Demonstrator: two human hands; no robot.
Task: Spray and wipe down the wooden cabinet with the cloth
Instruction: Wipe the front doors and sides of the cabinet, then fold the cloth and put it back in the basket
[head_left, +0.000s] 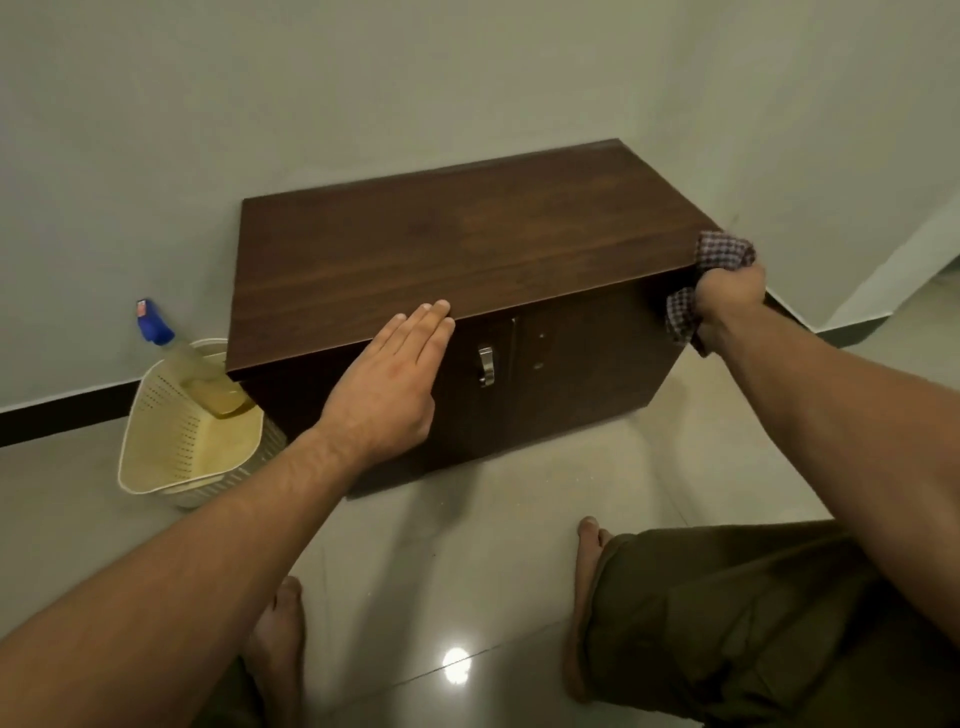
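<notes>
A low dark wooden cabinet stands against the wall, with a metal handle on its front door. My left hand lies flat with straight fingers, the fingertips resting on the front edge of the top. My right hand grips a bunched checked cloth at the cabinet's front right corner, pressed against the edge. A spray bottle with a blue trigger head and yellowish liquid leans in a basket left of the cabinet.
The cream perforated basket sits on the glossy tiled floor beside the cabinet's left side. Pale walls with a dark skirting meet in a corner behind the cabinet. My bare feet and olive-clad knee are close in front.
</notes>
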